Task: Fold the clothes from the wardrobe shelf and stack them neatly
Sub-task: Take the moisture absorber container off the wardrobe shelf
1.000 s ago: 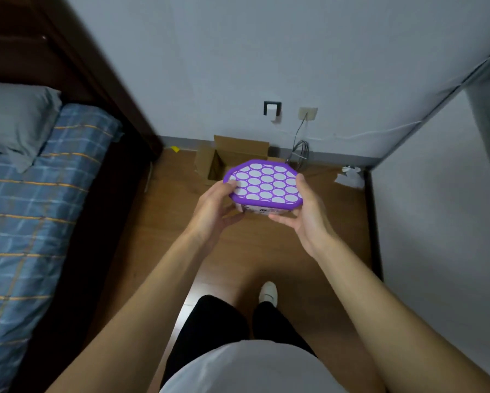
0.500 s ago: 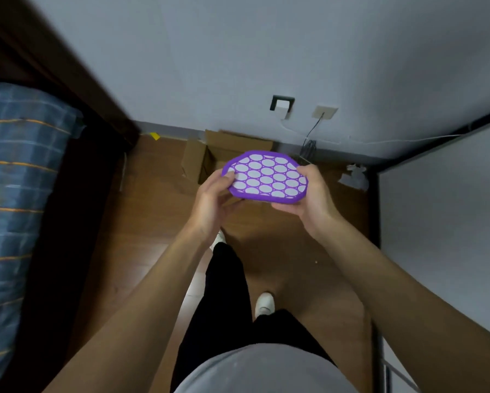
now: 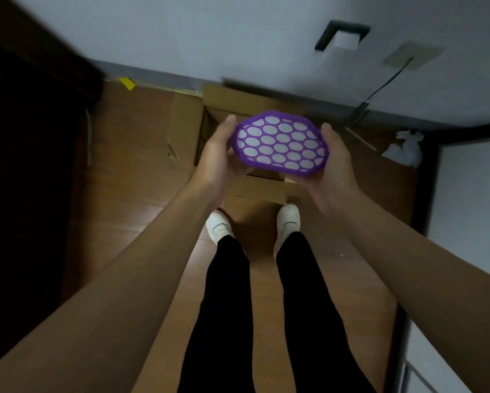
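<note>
A: what's held?
B: purple container [image 3: 279, 143], flat, octagonal, lid a lattice of white ovals. It's above an open cardboard box [image 3: 187, 129] on the wood floor [image 3: 130, 165].
A: hands?
B: left hand [image 3: 218, 160] and right hand [image 3: 333, 171] each clamp a side, thumbs on the rim.

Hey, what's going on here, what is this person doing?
A person standing on the brown wooden floor holds a purple plastic container with a white-holed honeycomb top between both hands, the left hand at its left edge and the right hand cupping its right side. It hangs over an open brown cardboard box by the grey wall, ahead of the white shoes.
</note>
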Demonstrator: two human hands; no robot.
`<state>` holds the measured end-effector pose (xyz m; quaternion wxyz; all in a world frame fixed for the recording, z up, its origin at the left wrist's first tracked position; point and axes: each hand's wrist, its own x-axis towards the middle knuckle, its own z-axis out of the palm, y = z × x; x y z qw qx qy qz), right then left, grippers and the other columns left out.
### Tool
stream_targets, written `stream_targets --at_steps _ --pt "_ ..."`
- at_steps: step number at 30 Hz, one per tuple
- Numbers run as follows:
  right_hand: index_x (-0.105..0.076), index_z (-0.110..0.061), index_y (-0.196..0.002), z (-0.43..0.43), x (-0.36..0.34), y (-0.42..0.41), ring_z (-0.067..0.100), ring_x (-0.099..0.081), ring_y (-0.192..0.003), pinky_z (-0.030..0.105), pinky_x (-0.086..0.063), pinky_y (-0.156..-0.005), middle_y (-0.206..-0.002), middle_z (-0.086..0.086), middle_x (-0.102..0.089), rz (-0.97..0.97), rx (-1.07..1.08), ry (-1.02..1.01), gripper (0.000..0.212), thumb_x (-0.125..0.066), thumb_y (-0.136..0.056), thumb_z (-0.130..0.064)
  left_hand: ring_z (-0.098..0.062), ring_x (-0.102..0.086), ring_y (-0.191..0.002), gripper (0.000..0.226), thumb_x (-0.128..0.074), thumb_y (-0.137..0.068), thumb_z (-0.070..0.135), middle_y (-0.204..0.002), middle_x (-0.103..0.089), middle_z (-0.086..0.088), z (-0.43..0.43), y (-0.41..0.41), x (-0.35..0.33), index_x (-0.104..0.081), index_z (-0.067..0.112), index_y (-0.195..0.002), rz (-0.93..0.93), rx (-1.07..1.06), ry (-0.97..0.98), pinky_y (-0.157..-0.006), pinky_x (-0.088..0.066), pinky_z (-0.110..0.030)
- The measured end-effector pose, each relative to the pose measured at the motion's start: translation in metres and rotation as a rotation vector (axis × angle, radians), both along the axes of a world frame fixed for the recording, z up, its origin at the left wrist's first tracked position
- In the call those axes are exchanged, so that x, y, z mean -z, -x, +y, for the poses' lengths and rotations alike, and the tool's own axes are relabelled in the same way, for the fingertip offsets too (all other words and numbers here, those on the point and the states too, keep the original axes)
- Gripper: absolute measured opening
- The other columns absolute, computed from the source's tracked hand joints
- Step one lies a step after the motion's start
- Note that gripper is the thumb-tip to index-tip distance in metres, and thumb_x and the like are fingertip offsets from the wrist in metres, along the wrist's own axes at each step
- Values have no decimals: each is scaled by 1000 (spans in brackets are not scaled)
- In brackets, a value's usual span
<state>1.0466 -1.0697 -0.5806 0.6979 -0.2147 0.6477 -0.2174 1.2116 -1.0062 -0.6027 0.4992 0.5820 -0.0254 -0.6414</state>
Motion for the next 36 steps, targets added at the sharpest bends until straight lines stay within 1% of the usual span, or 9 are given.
stream_targets --at_steps 3,5,9,14,18,21,26,32,36 --pt "-53 -20 -127 -9 81 -6 24 -66 -114 48 -53 -99 -126 4 -66 35 -39 -18 36 -44 -103 -46 -19 -72 -100 48 -41 -100 50 -107 -76 -3 -14 -1 79 -62 13 -123 15 -17 -85 -86 -54 -37" --pt "-53 -17 -131 -15 135 -10 22 -68 -110 45 -55 -96 -122 3 -69 42 -74 -21 42 -43 -102 -47 -21 -72 -99 45 -43 -100 49 -105 -76 -4 -23 0 129 -66 13 -116 -12 -17 -133 -83 -56 -37" --pt "-60 -24 -115 -24 232 -7 18 -73 -96 41 -58 -89 -100 -4 -76 63 -92 -68 30 -50 -100 -48 -28 -69 -106 32 -50 -99 43 -99 -76 -5 -35 1 218 -69 19 -92 -67 4 -249 -101 -50 -52" --pt "-54 -23 -128 -35 333 -15 19 -70 -101 39 -60 -85 -116 3 -69 140 -169 -62 42 -53 -96 -52 -25 -70 -102 27 -56 -96 43 -109 -73 -8 -52 -14 307 -64 17 -99 -172 107 -315 -92 -56 -50" --pt "-50 -23 -133 -50 399 -27 17 -69 -100 40 -61 -82 -117 0 -67 157 -263 -49 51 -52 -95 -57 -18 -69 -92 22 -54 -96 49 -101 -68 2 -64 -30 365 -56 27 -94 -297 182 -348 -79 -61 -42" --pt "-55 -22 -127 -60 440 -32 17 -70 -96 40 -62 -80 -114 1 -69 213 -340 -56 51 -53 -93 -60 -18 -68 -91 21 -57 -94 49 -97 -65 3 -71 -36 403 -54 27 -95 -328 211 -389 -80 -61 -43" --pt "-57 -27 -97 -71 487 -32 14 -73 -82 29 -58 -63 -96 0 -73 305 -363 -77 36 -54 -92 -62 -22 -70 -102 40 -57 -94 41 -115 -71 -8 -81 -33 451 -62 13 -122 -274 358 -418 -92 -57 -47" --pt "-59 -24 -91 -73 526 -30 20 -73 -84 37 -58 -83 -92 3 -74 343 -351 -130 39 -51 -93 -62 -19 -71 -92 23 -59 -93 43 -89 -71 2 -88 -27 489 -61 21 -87 -369 521 -417 -94 -56 -43" --pt "-56 -27 -81 -73 532 -28 10 -69 -61 29 -57 -69 -67 -6 -70 398 -375 -107 37 -51 -94 -60 -20 -71 -92 31 -56 -92 46 -94 -73 0 -88 -29 498 -65 18 -101 -400 558 -404 -94 -56 -43"
